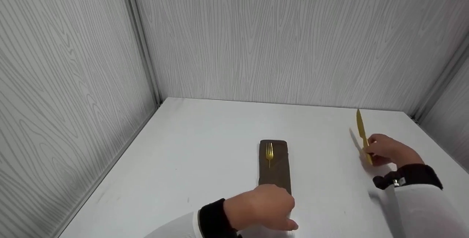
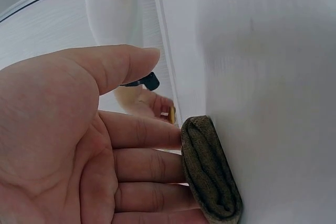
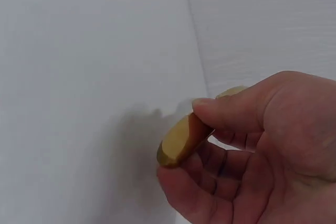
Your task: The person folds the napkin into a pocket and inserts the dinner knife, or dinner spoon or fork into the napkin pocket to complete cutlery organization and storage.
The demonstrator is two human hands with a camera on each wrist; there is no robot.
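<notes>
A folded brown napkin (image 1: pixel 274 166) lies lengthwise at the middle of the white table (image 1: pixel 205 146), with a gold fork (image 1: pixel 269 153) resting on its far end. My left hand (image 1: pixel 262 208) lies at the napkin's near end with straight fingers (image 2: pixel 142 166) touching the folded cloth (image 2: pixel 210 174). To the right, my right hand (image 1: pixel 384 150) pinches the handle of a gold knife (image 1: pixel 362 133), blade pointing away and raised off the table. The right wrist view shows thumb and fingers closed round the knife's handle end (image 3: pixel 178 141).
Grey wood-grain walls (image 1: pixel 278 36) enclose the table on the left, back and right. Both arms wear white sleeves with dark cuffs, and a wrist strap (image 1: pixel 394 179) shows on the right one.
</notes>
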